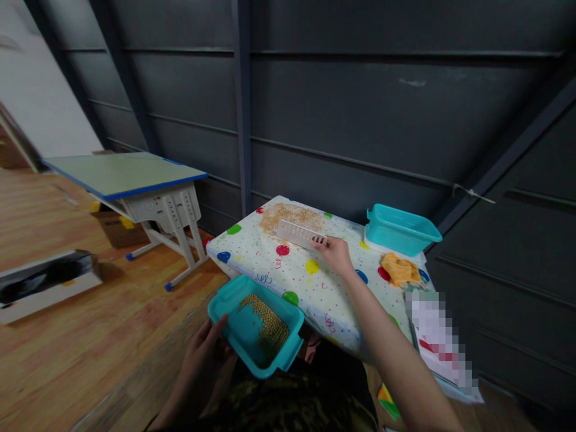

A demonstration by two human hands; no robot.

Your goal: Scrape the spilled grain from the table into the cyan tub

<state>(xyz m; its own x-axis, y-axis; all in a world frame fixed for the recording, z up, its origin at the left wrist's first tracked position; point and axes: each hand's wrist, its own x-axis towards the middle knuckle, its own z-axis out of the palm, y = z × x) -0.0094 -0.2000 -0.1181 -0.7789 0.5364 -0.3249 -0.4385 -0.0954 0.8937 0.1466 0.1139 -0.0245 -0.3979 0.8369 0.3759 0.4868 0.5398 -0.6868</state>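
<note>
My left hand [203, 351] grips the near-left rim of a teal plastic tub [234, 324] held just below the table's front edge; a heap of small yellowish beans [269, 327] lies in it. My right hand [335, 252] reaches over the table and is closed on the right end of a white slotted plastic strip [297, 233]. The strip stands on the tablecloth against a spread of yellowish beans [290, 216] at the table's far side.
The table wears a white cloth with coloured balloons [279, 270]. At its right stand another teal tub [400, 229] on a white lid and an orange cloth [399, 269]. A green-topped desk [123, 174] stands left on the wooden floor. Dark panel wall behind.
</note>
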